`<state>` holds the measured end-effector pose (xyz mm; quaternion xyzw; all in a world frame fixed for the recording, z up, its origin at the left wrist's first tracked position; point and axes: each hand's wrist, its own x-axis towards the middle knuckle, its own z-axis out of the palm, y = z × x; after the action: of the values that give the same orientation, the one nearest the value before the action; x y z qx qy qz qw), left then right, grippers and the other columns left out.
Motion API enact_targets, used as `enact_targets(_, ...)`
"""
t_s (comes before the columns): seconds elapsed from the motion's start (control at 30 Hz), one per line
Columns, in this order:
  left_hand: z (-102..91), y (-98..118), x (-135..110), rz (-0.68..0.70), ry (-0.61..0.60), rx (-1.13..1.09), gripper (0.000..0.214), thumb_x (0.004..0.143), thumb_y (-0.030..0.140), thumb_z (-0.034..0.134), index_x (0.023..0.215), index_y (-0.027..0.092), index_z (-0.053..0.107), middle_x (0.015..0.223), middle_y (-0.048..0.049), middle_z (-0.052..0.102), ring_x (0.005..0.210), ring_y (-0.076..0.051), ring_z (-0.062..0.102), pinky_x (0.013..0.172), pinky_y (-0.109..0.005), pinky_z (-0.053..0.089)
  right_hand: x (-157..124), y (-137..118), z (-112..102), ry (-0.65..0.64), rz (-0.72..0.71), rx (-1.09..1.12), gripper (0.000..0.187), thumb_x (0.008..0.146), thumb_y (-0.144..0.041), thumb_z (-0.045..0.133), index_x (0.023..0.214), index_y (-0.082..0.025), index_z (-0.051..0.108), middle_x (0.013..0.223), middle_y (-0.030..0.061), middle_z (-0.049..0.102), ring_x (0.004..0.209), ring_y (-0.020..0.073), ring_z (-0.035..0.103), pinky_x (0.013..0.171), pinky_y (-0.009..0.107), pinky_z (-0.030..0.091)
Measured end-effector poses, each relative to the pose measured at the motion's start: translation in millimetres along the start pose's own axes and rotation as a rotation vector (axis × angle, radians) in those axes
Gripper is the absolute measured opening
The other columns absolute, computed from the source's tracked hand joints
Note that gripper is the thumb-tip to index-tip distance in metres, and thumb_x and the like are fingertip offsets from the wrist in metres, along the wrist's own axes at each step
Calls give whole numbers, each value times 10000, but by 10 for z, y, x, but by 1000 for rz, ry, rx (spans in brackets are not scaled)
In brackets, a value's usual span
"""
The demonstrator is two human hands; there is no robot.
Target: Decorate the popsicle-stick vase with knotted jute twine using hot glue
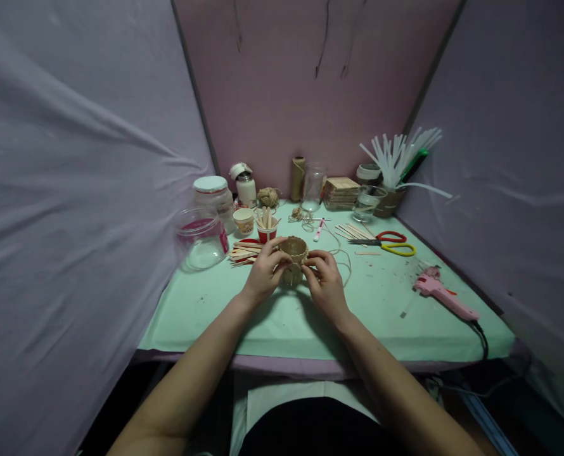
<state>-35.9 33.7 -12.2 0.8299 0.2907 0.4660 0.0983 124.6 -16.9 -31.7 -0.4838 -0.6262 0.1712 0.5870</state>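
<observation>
Head view: your left hand (266,269) and right hand (324,277) held small brown pot (294,247) between them, thumb and fingers of each pinching its side, in front of red cup (267,235); couldn't tell whether base touched table (187,310)

Risks: one pinch loosening could have tipped pot; uneven squeeze might have bent rim; loose cord (351,266) beside right hand might have snagged fingers

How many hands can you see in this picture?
2. The left hand is on the left side of the small brown scalloped-rim cup, and the right hand is on its right side. Some fingers are partly hidden.
</observation>
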Motion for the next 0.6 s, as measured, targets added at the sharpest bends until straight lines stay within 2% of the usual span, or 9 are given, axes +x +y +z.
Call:
enact_targets(0.17,57,-15,-22,37,43,13,84,856,154,561,850,182,640,1242,-116,568,1226,-236,509,1011,-455,450,7,17,0,9,-44,-35,103,896,-212,522,856,-209,617,1055,92,514,1019,209,548,867,390,532)
enact_targets(0.3,121,-1,-43,17,107,7,94,862,155,554,844,186,641,1203,-101,598,1251,-241,489,1037,-492,425,1,3,13,23,-66,-75,99,895,-216,529,868,-198,622,1058,97,515,1012,209,552,865,385,527)
enact_targets(0.6,190,60,-70,9,175,40,85,873,164,548,855,190,626,1146,-85,627,1244,-234,484,1034,-497,421,-2,-60,21,58,-146,-244,115,896,-223,529,864,-182,632,1041,107,540,1019,225,548,912,399,481)
